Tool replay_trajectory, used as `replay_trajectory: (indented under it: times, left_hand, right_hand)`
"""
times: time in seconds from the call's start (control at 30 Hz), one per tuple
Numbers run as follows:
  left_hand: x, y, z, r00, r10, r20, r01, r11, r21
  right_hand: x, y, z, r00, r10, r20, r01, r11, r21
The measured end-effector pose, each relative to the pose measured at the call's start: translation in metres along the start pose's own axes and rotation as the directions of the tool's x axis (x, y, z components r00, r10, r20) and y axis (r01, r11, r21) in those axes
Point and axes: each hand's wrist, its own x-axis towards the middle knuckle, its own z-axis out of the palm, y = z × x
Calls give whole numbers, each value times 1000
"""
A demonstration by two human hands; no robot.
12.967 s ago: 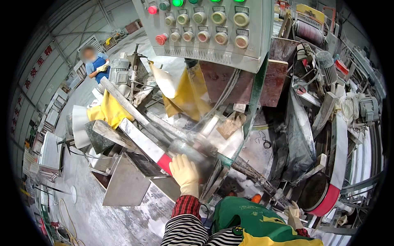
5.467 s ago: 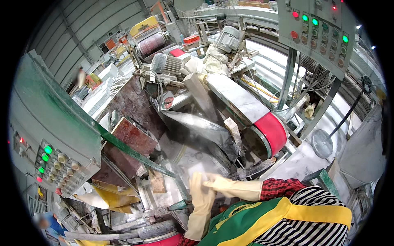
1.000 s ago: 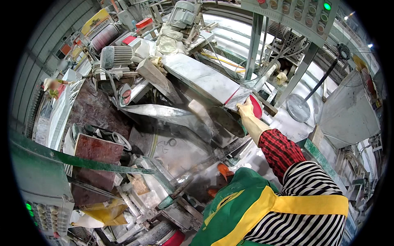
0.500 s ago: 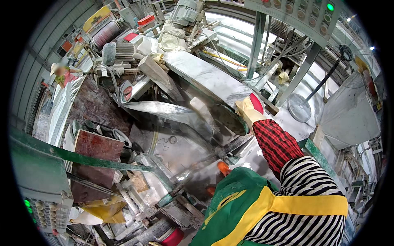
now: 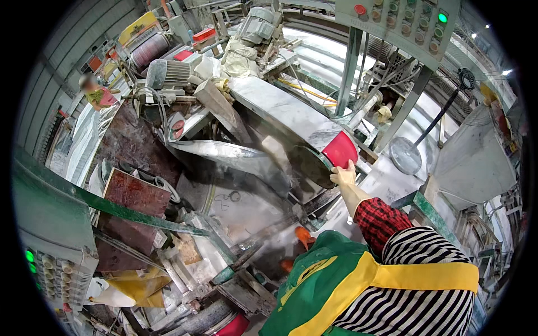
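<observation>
My right hand [image 5: 343,175] is at the near, rounded end of a long pale housing with a marble-like top. Its fingers are partly spread and touch the lower edge of the bright red end piece [image 5: 341,148]; no loose object shows in them. A red-and-black checked sleeve [image 5: 383,221] covers that forearm. Below the housing's top [image 5: 286,109], its dark side curves down beside the hand. My left hand is out of view.
A control panel [image 5: 395,25] hangs at upper right; another [image 5: 56,274] stands at lower left. A green bar [image 5: 129,215] crosses the left side. A curved grey sheet [image 5: 224,152] lies mid-scene. Beside the far-left slab stands another person [image 5: 98,95]. A round-based stand [image 5: 406,155] is at right.
My right hand has drawn back toward me, from the top of the housing's end to its lower edge. More of the red end piece shows. The distant person has changed posture.
</observation>
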Motion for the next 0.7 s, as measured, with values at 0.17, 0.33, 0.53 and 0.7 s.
replay_trajectory:
  times: [0.17, 0.33, 0.53, 0.7]
  left_hand:
    - [-7, 49, 7, 925, -14, 380, 5, 1000, 25]
    - [-10, 71, -46, 993, -30, 115, 25, 999, 42]
    - [-9, 72, -63, 985, 66, -162, -52, 995, 87]
    - [-3, 90, -88, 976, 96, -197, -74, 991, 113]
  right_hand:
    - [42, 39, -177, 533, 240, 811, -629, 754, 190]
    - [1, 47, -165, 586, 713, 384, -755, 653, -60]
    - [-21, 66, -64, 643, 687, 339, -636, 726, -263]
    - [-66, 75, 0, 692, 578, 433, -422, 810, -408]
